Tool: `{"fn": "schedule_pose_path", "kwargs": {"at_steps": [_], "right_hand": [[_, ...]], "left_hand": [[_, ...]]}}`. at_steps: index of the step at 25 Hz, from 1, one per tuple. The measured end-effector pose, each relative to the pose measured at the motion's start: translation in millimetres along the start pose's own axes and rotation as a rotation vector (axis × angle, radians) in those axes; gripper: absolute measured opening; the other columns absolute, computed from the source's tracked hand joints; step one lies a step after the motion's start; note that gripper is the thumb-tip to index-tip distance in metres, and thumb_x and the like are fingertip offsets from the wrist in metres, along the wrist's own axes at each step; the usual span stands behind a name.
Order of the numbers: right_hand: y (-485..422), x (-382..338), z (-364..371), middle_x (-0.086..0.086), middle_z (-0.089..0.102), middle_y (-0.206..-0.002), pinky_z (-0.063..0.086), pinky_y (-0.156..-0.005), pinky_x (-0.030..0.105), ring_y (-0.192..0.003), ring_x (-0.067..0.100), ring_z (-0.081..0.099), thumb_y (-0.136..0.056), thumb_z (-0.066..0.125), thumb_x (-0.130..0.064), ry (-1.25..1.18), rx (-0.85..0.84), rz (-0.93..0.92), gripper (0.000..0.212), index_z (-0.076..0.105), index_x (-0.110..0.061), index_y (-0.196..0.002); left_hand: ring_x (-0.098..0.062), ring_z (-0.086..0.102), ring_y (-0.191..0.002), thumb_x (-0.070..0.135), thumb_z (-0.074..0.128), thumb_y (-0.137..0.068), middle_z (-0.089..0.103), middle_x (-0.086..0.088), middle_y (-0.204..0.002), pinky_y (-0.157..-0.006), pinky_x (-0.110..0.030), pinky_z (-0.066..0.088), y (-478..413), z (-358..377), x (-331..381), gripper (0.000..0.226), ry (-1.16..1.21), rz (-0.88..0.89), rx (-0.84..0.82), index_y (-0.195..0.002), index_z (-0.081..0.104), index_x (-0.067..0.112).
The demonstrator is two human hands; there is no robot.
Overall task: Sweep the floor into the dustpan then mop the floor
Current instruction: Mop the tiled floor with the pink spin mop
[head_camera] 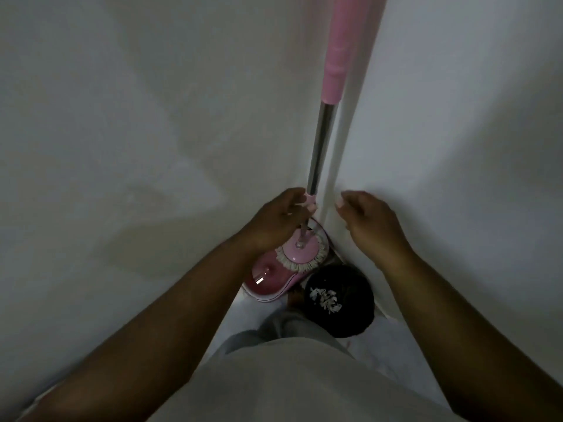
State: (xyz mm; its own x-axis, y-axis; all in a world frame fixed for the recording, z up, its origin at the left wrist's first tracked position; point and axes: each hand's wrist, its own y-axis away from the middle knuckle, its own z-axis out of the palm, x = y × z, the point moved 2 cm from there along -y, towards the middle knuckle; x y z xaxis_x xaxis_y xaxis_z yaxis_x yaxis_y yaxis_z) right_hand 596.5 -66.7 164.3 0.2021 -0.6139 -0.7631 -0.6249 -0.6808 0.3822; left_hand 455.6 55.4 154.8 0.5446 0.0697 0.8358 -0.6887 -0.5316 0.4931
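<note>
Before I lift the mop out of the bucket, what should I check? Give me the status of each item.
1. Grip: the left hand grips the mop pole low down: ok.
2. Second grip: the right hand hangs beside the pole with its fingers loosely curled, holding nothing: not ok.
3. Seating: the mop head sits in the pink bucket: ok.
4. Mop head wet or wrung out: cannot tell.
5. Sweeping done: white scraps lie in the black container next to the bucket: ok.
</note>
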Motion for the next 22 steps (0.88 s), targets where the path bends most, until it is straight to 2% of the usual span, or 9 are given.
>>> {"fn": "schedule_pose_path", "kwargs": {"at_steps": [3, 6, 8, 11, 15, 19, 22], "right_hand": [[-64, -39, -6, -0.004, 0.063, -0.122, 0.041, -0.088, 0.023, -0.104, 0.008, 0.056, -0.092, 0.054, -0.047, 0.030, 0.053, -0.091, 0.049, 0.055, -0.020, -0.133], [-90, -67, -3, -0.015, 0.063, -0.107, 0.043, -0.074, 0.014, -0.094, 0.003, 0.058, -0.090, 0.058, -0.045, 0.027, 0.072, -0.184, 0.039, 0.060, -0.026, -0.124], [-92, -73, 3, -0.012, 0.066, -0.101, 0.050, -0.078, 0.020, -0.092, 0.005, 0.062, -0.091, 0.059, -0.041, -0.009, 0.077, -0.233, 0.031, 0.062, -0.025, -0.117], [-88, -74, 8, -0.002, 0.069, -0.103, 0.052, -0.082, 0.026, -0.093, 0.010, 0.064, -0.093, 0.056, -0.039, -0.017, 0.088, -0.257, 0.031, 0.061, -0.019, -0.116], [-67, -75, 9, -0.004, 0.070, -0.100, 0.049, -0.078, 0.016, -0.090, 0.007, 0.064, -0.095, 0.055, -0.039, 0.023, 0.128, -0.280, 0.031, 0.061, -0.018, -0.117], [-38, -92, 7, -0.005, 0.069, -0.098, 0.042, -0.070, 0.002, -0.086, 0.003, 0.063, -0.094, 0.056, -0.039, 0.003, 0.232, -0.310, 0.030, 0.062, -0.019, -0.115], [-7, -106, 1, -0.007, 0.069, -0.093, 0.046, -0.070, 0.005, -0.083, 0.001, 0.063, -0.094, 0.056, -0.039, -0.034, 0.339, -0.313, 0.027, 0.063, -0.020, -0.112]], "left_hand": [[-0.014, 0.048, -0.127, 0.036, 0.059, -0.096, 0.045, 0.000, -0.147, -0.100, -0.029, 0.046, -60, -3, 17, 0.061, -0.029, -0.045, 0.067, -0.150, 0.035, 0.020], [-0.022, 0.052, -0.125, 0.030, 0.057, -0.098, 0.054, -0.005, -0.138, -0.105, -0.041, 0.044, -95, -2, 23, 0.047, -0.108, -0.009, 0.064, -0.142, 0.046, 0.016], [-0.024, 0.059, -0.113, 0.029, 0.048, -0.101, 0.063, -0.005, -0.123, -0.098, -0.040, 0.048, -103, 3, 26, 0.034, -0.170, 0.027, 0.031, -0.131, 0.054, 0.015], [-0.031, 0.061, -0.104, 0.024, 0.040, -0.104, 0.064, -0.015, -0.113, -0.092, -0.046, 0.051, -103, 9, 25, 0.033, -0.215, 0.045, -0.006, -0.130, 0.050, 0.008], [-0.031, 0.061, -0.103, 0.022, 0.037, -0.105, 0.063, -0.018, -0.112, -0.092, -0.050, 0.050, -89, 6, 22, 0.033, -0.312, 0.107, -0.066, -0.132, 0.045, 0.005], [-0.027, 0.062, -0.103, 0.026, 0.037, -0.105, 0.065, -0.014, -0.112, -0.094, -0.048, 0.050, -62, -3, 36, 0.034, -0.267, 0.159, -0.092, -0.132, 0.047, 0.009], [-0.027, 0.061, -0.110, 0.032, 0.039, -0.104, 0.064, -0.014, -0.118, -0.098, -0.048, 0.048, -35, -8, 47, 0.038, -0.229, 0.223, -0.142, -0.135, 0.047, 0.012]]}}
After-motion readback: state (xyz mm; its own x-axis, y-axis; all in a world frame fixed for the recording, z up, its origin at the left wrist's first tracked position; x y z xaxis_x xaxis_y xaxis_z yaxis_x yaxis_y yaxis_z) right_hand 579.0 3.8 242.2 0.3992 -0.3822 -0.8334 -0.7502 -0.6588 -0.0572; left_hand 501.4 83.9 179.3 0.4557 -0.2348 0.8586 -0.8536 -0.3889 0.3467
